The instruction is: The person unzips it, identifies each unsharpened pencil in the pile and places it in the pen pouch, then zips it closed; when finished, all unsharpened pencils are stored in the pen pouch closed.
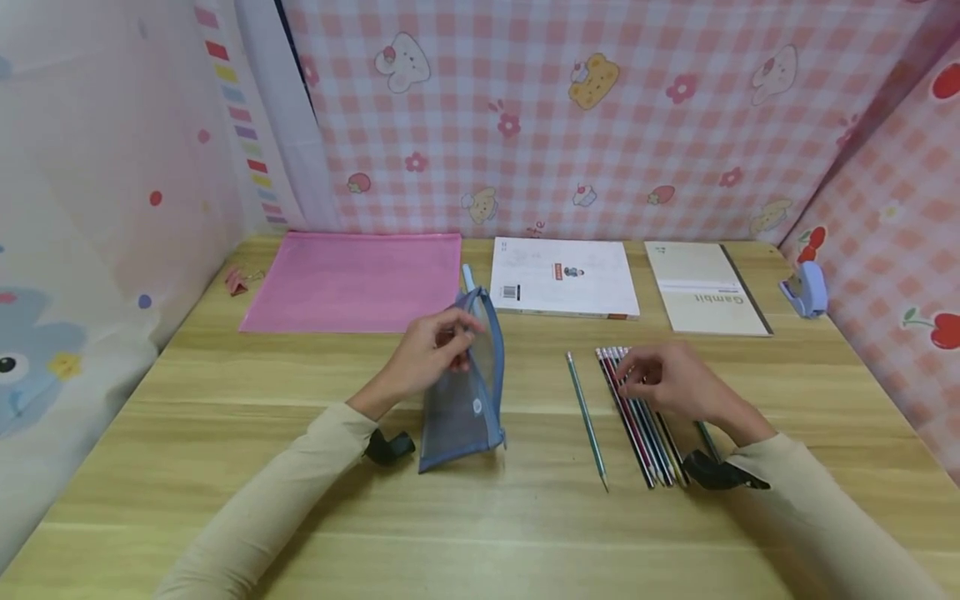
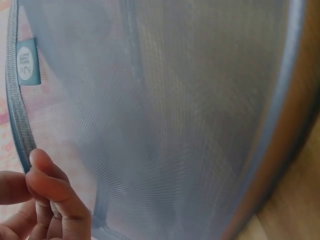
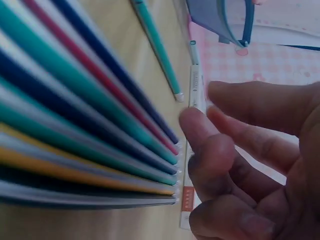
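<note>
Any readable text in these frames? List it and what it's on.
"Gambit": cover of the beige notebook, upside down in the head view.
White book: barcode and small print, too small to read.
Mesh pouch label: blurred, unreadable.

One mesh pouch (image 1: 463, 392) stands near the middle of the table (image 1: 225, 467). One pink folder (image 1: 352, 282), one white book (image 1: 564, 277) and one beige notebook (image 1: 705, 287) lie along the far edge. One loose pencil (image 1: 587, 419) lies beside one row of pencils (image 1: 645, 425), too tightly packed to count. One pink clip (image 1: 236, 281) sits at the far left corner, one blue hole punch (image 1: 804, 289) by the right edge.
</note>
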The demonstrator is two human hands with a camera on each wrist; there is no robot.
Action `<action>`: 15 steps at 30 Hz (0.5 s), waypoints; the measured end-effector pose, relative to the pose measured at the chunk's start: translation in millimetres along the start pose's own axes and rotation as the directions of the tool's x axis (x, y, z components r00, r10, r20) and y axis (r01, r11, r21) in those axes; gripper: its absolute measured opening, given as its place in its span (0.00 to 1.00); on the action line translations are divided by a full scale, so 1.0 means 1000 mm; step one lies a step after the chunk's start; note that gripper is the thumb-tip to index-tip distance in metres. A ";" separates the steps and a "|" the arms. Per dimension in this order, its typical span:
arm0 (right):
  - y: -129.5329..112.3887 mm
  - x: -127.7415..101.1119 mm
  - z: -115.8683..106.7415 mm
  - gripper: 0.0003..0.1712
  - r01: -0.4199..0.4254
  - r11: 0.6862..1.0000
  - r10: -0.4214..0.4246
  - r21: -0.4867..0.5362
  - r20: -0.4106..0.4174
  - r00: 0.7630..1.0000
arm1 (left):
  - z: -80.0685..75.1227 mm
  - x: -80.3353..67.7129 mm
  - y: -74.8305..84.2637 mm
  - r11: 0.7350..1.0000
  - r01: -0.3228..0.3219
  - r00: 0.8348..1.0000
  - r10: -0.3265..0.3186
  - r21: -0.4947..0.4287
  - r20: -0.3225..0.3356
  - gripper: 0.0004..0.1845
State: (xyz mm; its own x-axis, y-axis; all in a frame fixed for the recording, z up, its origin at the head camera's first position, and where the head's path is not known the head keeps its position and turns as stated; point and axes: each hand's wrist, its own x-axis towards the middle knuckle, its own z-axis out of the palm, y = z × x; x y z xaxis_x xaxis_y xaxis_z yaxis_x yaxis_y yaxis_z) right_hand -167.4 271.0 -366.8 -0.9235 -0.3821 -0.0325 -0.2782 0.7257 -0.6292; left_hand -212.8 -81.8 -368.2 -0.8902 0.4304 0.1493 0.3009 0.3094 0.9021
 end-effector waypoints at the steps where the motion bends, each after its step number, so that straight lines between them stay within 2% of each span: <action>1: 0.002 -0.001 0.002 0.06 0.013 1.000 -0.013 -0.007 0.013 1.000 | 0.000 0.000 0.000 1.000 0.002 1.000 -0.002 0.000 0.001 0.11; 5: 0.005 -0.002 0.008 0.07 0.059 0.997 -0.057 -0.051 0.045 0.997 | 0.000 -0.001 -0.001 1.000 0.005 1.000 -0.005 0.000 0.003 0.10; 15: -0.004 0.002 0.020 0.08 0.102 0.976 -0.100 -0.191 0.018 0.995 | 0.000 -0.002 -0.001 1.000 -0.012 1.000 0.012 0.009 0.010 0.09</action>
State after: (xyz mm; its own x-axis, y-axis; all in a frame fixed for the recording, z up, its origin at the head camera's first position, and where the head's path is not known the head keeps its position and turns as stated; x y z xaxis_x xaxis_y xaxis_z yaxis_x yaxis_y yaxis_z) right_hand -162.3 255.6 -379.8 -0.8861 -0.4632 0.0166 -0.4160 0.7792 -0.4689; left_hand -211.4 -82.8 -369.1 -0.8830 0.4428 0.1556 0.3144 0.3119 0.8966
